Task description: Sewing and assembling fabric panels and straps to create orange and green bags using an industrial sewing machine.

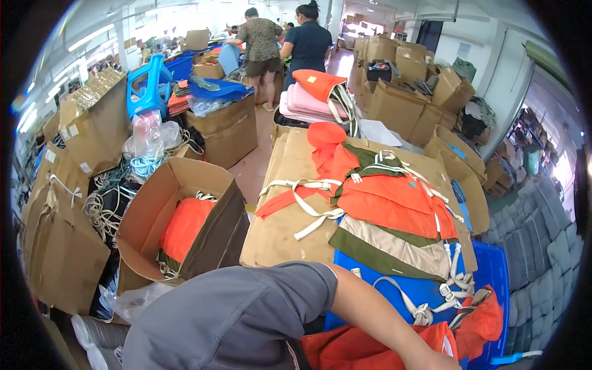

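Note:
My left arm, in a short grey sleeve, bends across the lower part of the view. My left hand (439,362) is mostly cut off by the lower edge, beside a red-orange fabric piece (394,336); its fingers are hidden. My right hand is not in view. Off-white straps with buckles (423,313) lie next to that piece, over a blue plastic surface (364,287). Beyond it, an orange and olive fabric bag (391,206) with a beige panel and loose white straps is spread over cardboard (277,243).
An open carton (143,222) at the left holds orange fabric. Cords (102,209) and cartons (68,246) crowd the left side. Pink folded pieces (302,105) are stacked beyond the cardboard. Two people (262,46) stand farther back. Grey bundles (530,246) line the right.

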`<state>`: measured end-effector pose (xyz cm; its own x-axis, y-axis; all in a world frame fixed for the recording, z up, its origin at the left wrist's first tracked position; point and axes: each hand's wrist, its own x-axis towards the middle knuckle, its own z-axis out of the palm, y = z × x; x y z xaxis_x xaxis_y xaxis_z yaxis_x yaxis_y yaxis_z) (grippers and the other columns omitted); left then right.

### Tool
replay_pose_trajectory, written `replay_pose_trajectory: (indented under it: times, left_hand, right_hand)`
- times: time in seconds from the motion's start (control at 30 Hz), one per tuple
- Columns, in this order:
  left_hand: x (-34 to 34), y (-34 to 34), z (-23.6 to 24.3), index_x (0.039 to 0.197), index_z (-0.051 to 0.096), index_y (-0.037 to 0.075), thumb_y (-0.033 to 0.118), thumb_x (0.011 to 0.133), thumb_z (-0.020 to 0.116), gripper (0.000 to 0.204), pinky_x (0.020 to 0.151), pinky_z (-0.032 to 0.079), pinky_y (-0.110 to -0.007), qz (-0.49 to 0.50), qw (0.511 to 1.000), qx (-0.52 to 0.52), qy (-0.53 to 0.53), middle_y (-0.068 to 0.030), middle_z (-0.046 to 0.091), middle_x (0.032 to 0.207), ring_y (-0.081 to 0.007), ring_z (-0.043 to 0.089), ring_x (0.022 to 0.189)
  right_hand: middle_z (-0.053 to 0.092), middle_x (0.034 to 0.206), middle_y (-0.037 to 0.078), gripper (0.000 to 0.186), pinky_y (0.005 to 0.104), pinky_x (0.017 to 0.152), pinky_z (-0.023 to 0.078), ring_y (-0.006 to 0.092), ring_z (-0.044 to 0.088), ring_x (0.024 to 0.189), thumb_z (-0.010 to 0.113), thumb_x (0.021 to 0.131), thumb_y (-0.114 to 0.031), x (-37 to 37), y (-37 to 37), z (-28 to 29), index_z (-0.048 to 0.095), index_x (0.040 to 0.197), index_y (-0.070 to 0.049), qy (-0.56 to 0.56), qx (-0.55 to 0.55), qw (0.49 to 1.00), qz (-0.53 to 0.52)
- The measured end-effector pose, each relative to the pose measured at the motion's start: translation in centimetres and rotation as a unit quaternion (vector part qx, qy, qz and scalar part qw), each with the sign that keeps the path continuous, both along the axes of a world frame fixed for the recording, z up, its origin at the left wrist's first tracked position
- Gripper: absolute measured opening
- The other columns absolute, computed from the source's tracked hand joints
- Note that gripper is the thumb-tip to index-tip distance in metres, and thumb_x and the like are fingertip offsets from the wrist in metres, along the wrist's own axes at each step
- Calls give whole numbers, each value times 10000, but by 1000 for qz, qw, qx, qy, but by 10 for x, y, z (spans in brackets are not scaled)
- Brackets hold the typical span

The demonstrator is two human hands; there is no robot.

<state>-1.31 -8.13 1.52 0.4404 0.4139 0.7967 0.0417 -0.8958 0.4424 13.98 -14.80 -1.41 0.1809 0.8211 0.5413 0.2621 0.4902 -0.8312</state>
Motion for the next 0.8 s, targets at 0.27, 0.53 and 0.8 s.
replay_pose_trajectory:
  times: [0.27,0.53,0.8]
  left_hand:
    - [12,4,-6,829,631,35,259,904,621,237,650,487,-454,18,1000,2,-9,-145,651,782,-342,638,758]
    - [11,1,-9,840,640,31,258,899,621,235,662,492,-458,6,1000,-13,-5,-154,661,800,-349,643,770]
    - [29,18,-39,812,632,41,192,828,650,152,670,479,-428,0,999,-38,1,-118,613,782,-334,612,779]
  right_hand:
    - [611,787,113,286,300,700,457,177,542,742,662,928,-203,3,-4,-1,603,852,66,-44,32,998,25]
    - [602,785,110,271,295,724,459,172,539,753,671,923,-173,9,-8,-7,588,840,72,-10,-24,999,29]
    - [699,984,166,264,324,822,522,215,655,893,687,913,-202,19,-18,-3,666,1031,33,-54,-120,991,-25]
